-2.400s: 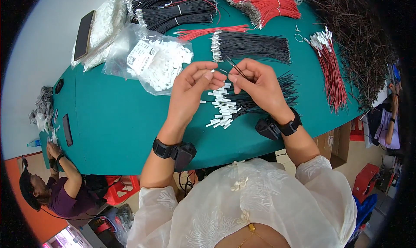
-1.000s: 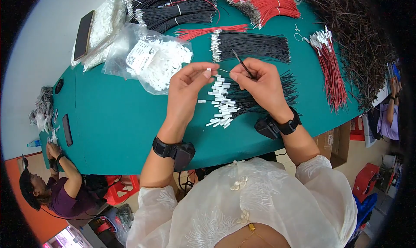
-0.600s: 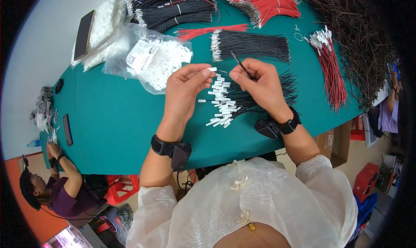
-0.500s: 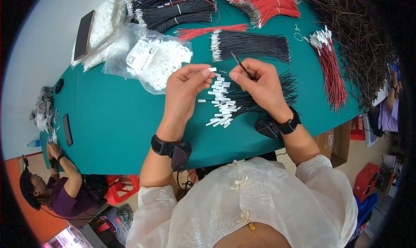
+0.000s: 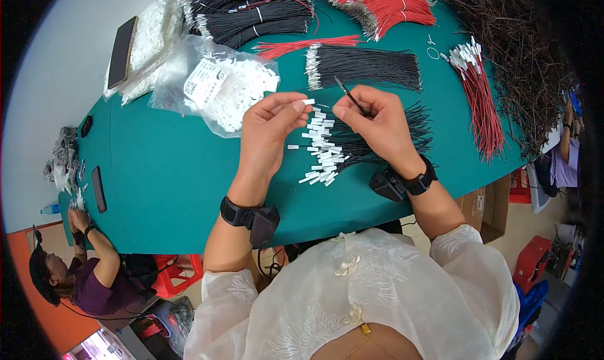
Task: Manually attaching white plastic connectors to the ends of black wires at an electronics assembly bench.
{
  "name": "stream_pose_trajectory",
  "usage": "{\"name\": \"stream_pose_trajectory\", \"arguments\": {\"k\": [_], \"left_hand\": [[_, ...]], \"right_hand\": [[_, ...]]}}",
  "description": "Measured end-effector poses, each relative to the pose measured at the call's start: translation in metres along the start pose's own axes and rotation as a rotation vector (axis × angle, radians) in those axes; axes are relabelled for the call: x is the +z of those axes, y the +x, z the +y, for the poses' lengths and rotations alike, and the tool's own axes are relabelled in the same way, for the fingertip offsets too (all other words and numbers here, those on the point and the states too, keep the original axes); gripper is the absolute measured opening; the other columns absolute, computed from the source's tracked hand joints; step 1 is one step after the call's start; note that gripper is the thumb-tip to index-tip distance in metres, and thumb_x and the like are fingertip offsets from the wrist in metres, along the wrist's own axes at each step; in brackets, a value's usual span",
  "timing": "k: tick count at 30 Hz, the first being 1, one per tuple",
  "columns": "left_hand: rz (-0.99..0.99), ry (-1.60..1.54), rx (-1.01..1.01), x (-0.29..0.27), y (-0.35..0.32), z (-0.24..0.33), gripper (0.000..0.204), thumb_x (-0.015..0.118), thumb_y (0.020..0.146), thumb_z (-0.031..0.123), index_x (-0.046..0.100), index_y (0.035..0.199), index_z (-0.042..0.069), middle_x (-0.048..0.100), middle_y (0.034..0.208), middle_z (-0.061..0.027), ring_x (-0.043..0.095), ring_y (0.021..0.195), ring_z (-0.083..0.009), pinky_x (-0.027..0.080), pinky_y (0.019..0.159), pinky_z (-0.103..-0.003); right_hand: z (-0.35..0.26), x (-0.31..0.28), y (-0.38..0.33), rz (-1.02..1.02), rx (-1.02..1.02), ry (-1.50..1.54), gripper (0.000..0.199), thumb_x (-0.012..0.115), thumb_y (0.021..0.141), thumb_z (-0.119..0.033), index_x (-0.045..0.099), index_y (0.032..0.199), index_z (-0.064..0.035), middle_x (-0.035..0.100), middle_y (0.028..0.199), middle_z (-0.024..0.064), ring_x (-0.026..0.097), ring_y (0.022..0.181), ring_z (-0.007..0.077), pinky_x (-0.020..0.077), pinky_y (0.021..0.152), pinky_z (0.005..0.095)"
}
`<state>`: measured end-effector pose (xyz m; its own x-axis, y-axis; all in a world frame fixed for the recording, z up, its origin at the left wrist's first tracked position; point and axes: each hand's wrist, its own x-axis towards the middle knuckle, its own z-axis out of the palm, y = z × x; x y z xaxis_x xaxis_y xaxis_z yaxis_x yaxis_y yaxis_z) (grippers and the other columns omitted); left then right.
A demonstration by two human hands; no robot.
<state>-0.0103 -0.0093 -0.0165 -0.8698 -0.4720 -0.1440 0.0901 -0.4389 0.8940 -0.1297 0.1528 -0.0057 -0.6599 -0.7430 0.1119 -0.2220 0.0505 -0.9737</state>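
Observation:
A small white connector housing [image 5: 309, 101] is pinched between thumb and fingers of my left hand [image 5: 272, 124]. Across from it, my right hand [image 5: 377, 122] is closed on a thin dark pointed tool, like tweezers [image 5: 350, 94], tilted up to the left. A fine wire end [image 5: 323, 105] shows at the right thumb and forefinger, a small gap from the housing; most of that wire is hidden. Below both hands lies a pile of black wires [image 5: 365, 140] whose left ends carry white housings [image 5: 322, 147].
An opened plastic bag of white housings [image 5: 236, 92] sits left of my left hand. Behind are a black wire bundle [image 5: 368, 67], loose red wires [image 5: 302, 45] and larger bundles. Red wires with housings [image 5: 481, 102] and a dark tangled heap [image 5: 516, 64] lie right. Another person [image 5: 82, 265] works at far left.
Almost nothing differs. The tool's tip in my right hand has shifted very slightly; both hands keep their grip and place.

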Motion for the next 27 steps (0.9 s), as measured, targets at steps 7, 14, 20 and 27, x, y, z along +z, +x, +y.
{"name": "stream_pose_trajectory", "arguments": {"k": [7, 14, 20, 27], "left_hand": [[-0.021, 0.038, 0.037, -0.0012, -0.0004, -0.0006, 0.016, 0.065, 0.089, 0.004, 0.066, 0.104, -0.003, 0.07, 0.09, -0.0098, 0.066, 0.08, -0.0126, 0.053, 0.071, -0.023], [0.001, 0.019, 0.038, 0.0021, -0.0011, 0.0007, 0.017, 0.066, 0.088, 0.003, 0.066, 0.104, -0.003, 0.07, 0.091, -0.0099, 0.066, 0.082, -0.0129, 0.053, 0.072, -0.024], [-0.001, 0.102, 0.099, 0.0018, -0.0008, -0.0011, 0.017, 0.068, 0.086, 0.002, 0.067, 0.103, -0.003, 0.07, 0.092, -0.0095, 0.066, 0.081, -0.0121, 0.053, 0.073, -0.023], [-0.008, 0.187, 0.118, 0.0033, -0.0023, 0.0011, 0.016, 0.069, 0.085, 0.001, 0.069, 0.1, -0.003, 0.07, 0.088, -0.0079, 0.064, 0.078, -0.0095, 0.051, 0.072, -0.022]], "right_hand": [[0.001, 0.0, -0.0003, 0.008, 0.015, 0.013, 0.008, 0.068, 0.086, -0.005, 0.064, 0.082, 0.0008, 0.049, 0.063, -0.0068, 0.038, 0.057, 0.0, 0.0273, 0.051, 0.02], [0.0021, -0.0014, -0.0003, 0.004, 0.023, -0.001, 0.009, 0.067, 0.086, -0.006, 0.064, 0.082, 0.001, 0.049, 0.063, -0.0069, 0.038, 0.057, 0.0001, 0.0276, 0.051, 0.0198], [-0.0006, -0.0019, -0.0006, -0.002, 0.028, 0.007, 0.009, 0.068, 0.086, -0.006, 0.064, 0.083, 0.0012, 0.05, 0.065, -0.0068, 0.038, 0.059, 0.0001, 0.028, 0.052, 0.0199], [0.0019, -0.0024, -0.0007, -0.013, 0.026, 0.001, 0.009, 0.068, 0.086, -0.006, 0.064, 0.083, 0.0019, 0.053, 0.069, -0.0059, 0.039, 0.062, 0.0, 0.0289, 0.053, 0.0195]]}}
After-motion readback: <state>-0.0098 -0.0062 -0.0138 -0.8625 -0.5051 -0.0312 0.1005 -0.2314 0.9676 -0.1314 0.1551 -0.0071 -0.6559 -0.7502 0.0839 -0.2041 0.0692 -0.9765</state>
